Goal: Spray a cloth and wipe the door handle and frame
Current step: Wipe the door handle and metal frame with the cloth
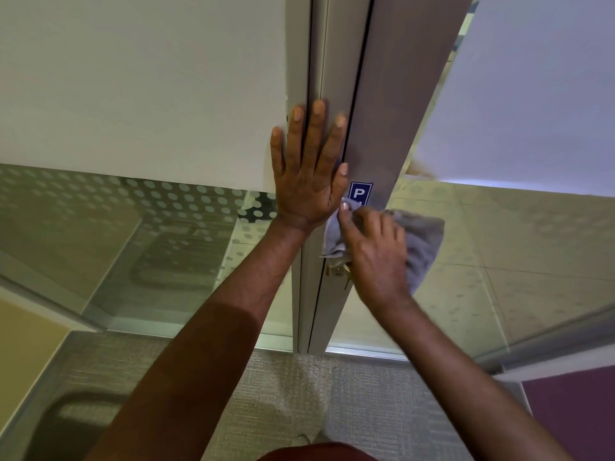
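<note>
Fingers [317,128] of the left hand [307,176] are lying spread and flat, pressing against the metal door frame [332,61], with nothing in its grasp. Just below, the right hand [376,251] is curling closed around a bunched grey cloth [424,241], pressing it against the door edge where the handle sits; only a brass-coloured bit of the handle [339,270] is showing beneath the cloth. A blue sign [359,193] is sitting just above the cloth. Frosted, dotted glass panels [133,207] are flanking the frame, with carpet [299,394] lying open below.
</note>
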`<action>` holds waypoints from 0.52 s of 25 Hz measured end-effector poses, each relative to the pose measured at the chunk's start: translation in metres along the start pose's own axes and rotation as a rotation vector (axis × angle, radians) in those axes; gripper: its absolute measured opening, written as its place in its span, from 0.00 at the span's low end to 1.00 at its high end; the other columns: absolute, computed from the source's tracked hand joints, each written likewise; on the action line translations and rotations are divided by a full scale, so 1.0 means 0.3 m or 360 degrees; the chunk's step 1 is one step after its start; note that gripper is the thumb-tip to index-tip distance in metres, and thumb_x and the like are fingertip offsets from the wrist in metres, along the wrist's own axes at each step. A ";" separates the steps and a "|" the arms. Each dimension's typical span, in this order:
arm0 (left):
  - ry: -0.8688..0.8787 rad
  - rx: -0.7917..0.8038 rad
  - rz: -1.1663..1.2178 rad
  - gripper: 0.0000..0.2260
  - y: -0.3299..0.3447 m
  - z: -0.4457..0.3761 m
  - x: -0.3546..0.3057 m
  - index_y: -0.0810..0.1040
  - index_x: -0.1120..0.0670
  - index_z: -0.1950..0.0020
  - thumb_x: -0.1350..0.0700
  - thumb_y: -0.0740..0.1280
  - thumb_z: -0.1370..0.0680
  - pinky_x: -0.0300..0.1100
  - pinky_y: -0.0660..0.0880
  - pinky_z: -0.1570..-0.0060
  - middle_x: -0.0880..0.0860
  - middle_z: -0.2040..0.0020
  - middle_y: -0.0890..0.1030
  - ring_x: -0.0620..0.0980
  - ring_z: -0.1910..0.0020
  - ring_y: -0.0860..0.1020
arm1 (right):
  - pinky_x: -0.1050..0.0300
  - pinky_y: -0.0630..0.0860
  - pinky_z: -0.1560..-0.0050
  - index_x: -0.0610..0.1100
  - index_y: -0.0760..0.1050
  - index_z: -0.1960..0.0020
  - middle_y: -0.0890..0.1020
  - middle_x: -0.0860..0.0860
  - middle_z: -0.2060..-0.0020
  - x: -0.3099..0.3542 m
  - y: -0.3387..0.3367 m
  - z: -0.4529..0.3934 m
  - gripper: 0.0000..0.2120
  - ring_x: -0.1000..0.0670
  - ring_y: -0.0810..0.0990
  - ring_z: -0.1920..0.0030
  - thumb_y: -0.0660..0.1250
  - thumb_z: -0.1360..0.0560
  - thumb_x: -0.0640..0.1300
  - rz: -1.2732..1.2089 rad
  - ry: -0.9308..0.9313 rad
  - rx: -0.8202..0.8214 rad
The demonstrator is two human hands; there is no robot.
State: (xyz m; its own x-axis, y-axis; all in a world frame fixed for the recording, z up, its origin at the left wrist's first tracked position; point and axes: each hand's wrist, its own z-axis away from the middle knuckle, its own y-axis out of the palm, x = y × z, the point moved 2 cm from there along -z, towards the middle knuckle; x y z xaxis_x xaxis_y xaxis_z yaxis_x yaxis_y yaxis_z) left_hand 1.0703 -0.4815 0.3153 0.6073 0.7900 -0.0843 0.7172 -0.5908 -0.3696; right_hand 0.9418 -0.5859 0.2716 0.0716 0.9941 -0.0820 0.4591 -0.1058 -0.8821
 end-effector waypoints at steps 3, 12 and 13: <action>0.0025 0.0020 -0.0001 0.24 -0.006 -0.004 0.002 0.63 0.53 0.21 0.46 0.51 0.15 0.61 0.51 0.20 0.61 0.21 0.66 0.55 0.16 0.50 | 0.43 0.71 0.40 0.37 0.53 0.19 0.71 0.38 0.35 0.071 0.121 0.076 0.38 0.38 0.72 0.39 0.64 0.24 0.42 0.0210 -0.0098 0.0207; 0.0013 0.0039 0.0004 0.24 -0.021 -0.003 -0.007 0.63 0.53 0.20 0.47 0.55 0.16 0.65 0.56 0.22 0.63 0.22 0.70 0.63 0.21 0.60 | 0.47 0.72 0.39 0.37 0.71 0.28 0.73 0.42 0.38 0.143 0.116 0.064 0.23 0.41 0.73 0.39 0.58 0.20 0.44 0.0549 -0.0329 0.0434; 0.0015 0.0050 0.0004 0.24 -0.024 -0.006 -0.007 0.62 0.53 0.20 0.47 0.55 0.15 0.65 0.57 0.22 0.63 0.22 0.70 0.63 0.21 0.60 | 0.47 0.71 0.38 0.37 0.74 0.30 0.73 0.42 0.37 0.147 0.103 0.053 0.21 0.41 0.73 0.38 0.59 0.19 0.45 0.0538 -0.0333 0.0479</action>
State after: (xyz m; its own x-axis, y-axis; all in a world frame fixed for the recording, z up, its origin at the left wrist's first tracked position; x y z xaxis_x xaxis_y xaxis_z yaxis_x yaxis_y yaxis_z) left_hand 1.0644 -0.4792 0.3197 0.6123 0.7869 -0.0769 0.7048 -0.5872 -0.3981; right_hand 0.9451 -0.5448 0.2333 -0.0209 0.8923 -0.4509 0.1628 -0.4419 -0.8822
